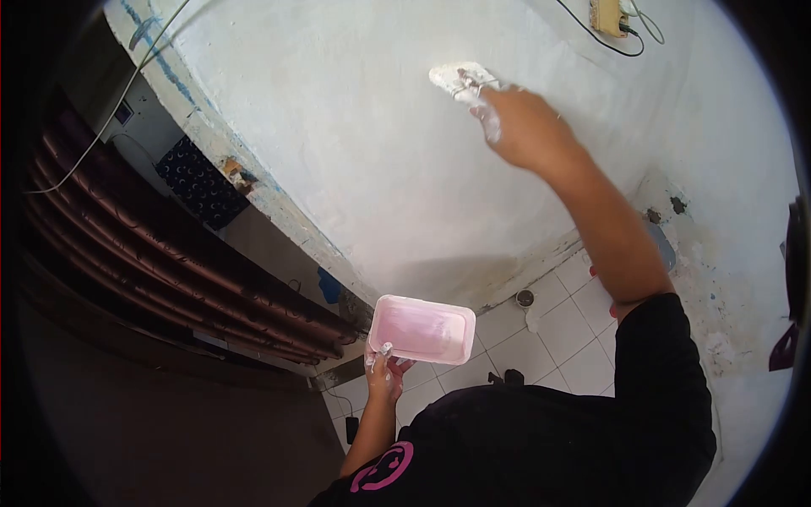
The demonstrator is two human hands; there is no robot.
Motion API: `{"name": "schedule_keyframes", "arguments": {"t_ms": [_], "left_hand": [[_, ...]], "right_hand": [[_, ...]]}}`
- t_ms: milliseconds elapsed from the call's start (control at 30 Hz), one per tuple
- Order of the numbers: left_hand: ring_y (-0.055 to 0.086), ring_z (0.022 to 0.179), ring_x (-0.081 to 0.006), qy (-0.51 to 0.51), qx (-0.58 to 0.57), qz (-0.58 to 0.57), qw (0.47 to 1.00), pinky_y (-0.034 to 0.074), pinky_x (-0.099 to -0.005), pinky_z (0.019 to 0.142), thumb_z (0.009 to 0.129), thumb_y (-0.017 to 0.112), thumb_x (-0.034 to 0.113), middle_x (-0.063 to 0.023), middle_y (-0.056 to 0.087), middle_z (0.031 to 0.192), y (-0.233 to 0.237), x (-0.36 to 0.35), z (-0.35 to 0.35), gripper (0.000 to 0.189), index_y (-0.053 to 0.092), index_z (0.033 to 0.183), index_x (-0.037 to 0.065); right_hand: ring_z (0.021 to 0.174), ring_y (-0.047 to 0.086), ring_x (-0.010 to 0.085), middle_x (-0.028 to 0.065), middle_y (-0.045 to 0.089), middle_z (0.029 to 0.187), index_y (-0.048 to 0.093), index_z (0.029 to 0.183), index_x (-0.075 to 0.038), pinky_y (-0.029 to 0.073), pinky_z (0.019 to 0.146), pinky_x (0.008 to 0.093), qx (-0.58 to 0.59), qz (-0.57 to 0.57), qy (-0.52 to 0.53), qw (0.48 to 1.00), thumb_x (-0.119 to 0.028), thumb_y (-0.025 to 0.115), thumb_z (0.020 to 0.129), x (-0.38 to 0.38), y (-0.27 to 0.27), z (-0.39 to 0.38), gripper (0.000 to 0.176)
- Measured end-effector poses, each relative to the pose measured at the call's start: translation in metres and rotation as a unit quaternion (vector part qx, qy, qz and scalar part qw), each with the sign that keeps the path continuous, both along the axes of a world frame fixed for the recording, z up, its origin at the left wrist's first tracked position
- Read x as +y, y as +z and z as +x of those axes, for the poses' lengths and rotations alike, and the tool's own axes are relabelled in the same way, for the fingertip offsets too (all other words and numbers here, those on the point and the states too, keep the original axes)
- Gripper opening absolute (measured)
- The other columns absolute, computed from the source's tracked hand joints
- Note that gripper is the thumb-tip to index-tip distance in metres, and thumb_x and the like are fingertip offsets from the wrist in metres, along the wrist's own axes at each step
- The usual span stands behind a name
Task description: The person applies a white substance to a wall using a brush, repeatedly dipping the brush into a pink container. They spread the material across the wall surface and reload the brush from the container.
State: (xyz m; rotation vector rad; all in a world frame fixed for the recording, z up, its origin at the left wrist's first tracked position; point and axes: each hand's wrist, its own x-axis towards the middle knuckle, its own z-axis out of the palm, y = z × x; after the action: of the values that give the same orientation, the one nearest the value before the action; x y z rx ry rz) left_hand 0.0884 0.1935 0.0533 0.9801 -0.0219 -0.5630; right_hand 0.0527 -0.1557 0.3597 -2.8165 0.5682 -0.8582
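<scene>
My right hand (524,127) is raised to the pale wall (338,127), its fingers closed on a flat pad (456,78) coated in white. The pad lies against the wall's surface, and white smears cover the thumb and fingertips. Lower down, my left hand (384,376) grips a shallow pink tray (463,338) by its near left edge. The thumb, daubed with white, hooks over the rim, while the other fingers are partly hidden below. A thin whitish film streaks the tray's inside.
A dark brown curtain (169,253) hangs left of the wall's chipped edge (245,182). A power strip (608,17) with cables is at the top right. On the tiled floor (532,346) stands a small cup (525,298). The right-hand wall has flaking patches (676,205).
</scene>
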Motion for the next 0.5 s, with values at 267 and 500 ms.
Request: {"name": "schedule_keyframes", "arguments": {"t_ms": [267,500], "left_hand": [[0.062,0.1,-0.0264,-0.01,-0.007,-0.003,1.0,0.058,-0.0473,0.074,0.087,0.054,0.02,-0.0092,0.056,0.116,0.0,-0.004,-0.002,0.041,0.041,0.125,0.014],[0.061,0.1,-0.0261,-0.012,-0.018,-0.014,1.0,0.058,-0.05,0.074,0.085,0.055,0.016,-0.0094,0.056,0.115,0.004,-0.017,-0.001,0.041,0.041,0.124,0.015]], "right_hand": [[0.087,0.059,0.0403,0.0275,0.057,0.097,0.057,0.108,-0.007,0.048,0.077,0.0493,0.103,0.128,0.022,0.986,-0.021,0.049,0.09,0.025,-0.151,0.006,0.025],[0.092,0.059,0.0393,0.0231,0.061,0.103,0.059,0.115,-0.011,0.047,0.082,0.046,0.177,0.104,0.048,0.978,-0.022,0.054,0.085,-0.051,-0.131,-0.005,0.033]]}}
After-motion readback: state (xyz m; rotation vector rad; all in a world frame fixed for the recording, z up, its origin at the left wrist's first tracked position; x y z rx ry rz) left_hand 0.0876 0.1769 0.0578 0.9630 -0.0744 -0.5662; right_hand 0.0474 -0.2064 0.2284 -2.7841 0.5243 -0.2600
